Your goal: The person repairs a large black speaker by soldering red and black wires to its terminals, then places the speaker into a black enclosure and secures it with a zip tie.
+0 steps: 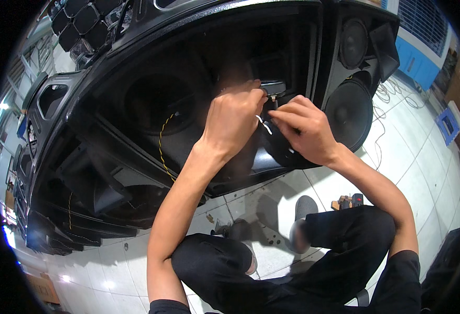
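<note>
Both hands work close together inside a black speaker cabinet [321,57]. Fingers curled, my left hand [233,119] is closed beside a round dark part [274,88] that looks like a speaker driver, with a small metal terminal on its lower side. What this hand grips is hidden behind its fingers. A short white wire-like strip [263,124] sticks out below them. Just right of the terminal, my right hand [307,130] is closed in a pinch, thumb against fingers; whatever is between them is too small to make out.
A twisted yellow-black wire [162,138] hangs from a round opening on the left. More speaker cabinets [355,89] stand on both sides. Loose cables [379,112] lie on the tiled floor. A black tool [356,200] sits by my right knee, and a blue-white cooler [423,36] stands far right.
</note>
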A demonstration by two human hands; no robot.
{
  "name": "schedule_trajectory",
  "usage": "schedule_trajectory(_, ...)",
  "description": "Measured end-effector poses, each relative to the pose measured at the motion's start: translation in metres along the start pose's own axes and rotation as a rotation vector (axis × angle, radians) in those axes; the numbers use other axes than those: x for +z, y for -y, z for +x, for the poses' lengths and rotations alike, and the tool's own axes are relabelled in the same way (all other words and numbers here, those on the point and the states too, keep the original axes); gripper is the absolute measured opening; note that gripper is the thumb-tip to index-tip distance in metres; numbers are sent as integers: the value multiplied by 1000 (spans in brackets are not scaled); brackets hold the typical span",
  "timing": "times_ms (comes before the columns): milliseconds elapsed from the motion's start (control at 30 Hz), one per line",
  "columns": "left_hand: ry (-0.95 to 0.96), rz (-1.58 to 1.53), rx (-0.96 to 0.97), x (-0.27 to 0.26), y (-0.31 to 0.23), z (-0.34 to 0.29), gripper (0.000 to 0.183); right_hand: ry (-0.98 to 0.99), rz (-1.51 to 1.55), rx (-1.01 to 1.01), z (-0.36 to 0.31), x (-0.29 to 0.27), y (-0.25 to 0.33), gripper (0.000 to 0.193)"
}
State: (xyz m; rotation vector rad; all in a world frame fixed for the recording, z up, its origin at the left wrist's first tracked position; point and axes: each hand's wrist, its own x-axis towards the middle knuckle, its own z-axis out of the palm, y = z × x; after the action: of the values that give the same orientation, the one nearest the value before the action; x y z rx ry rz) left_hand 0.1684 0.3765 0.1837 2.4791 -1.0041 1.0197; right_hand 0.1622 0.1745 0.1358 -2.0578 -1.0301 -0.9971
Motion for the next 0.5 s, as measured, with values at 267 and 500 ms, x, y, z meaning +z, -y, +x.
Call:
schedule_trajectory(267, 4, -10, -2, 0, 0, 1, 12, 22, 616, 776, 1, -4, -9, 25)
schedule_trajectory(500, 14, -18, -16, 0, 1, 0, 12, -16, 790, 840, 10, 6, 1, 25)
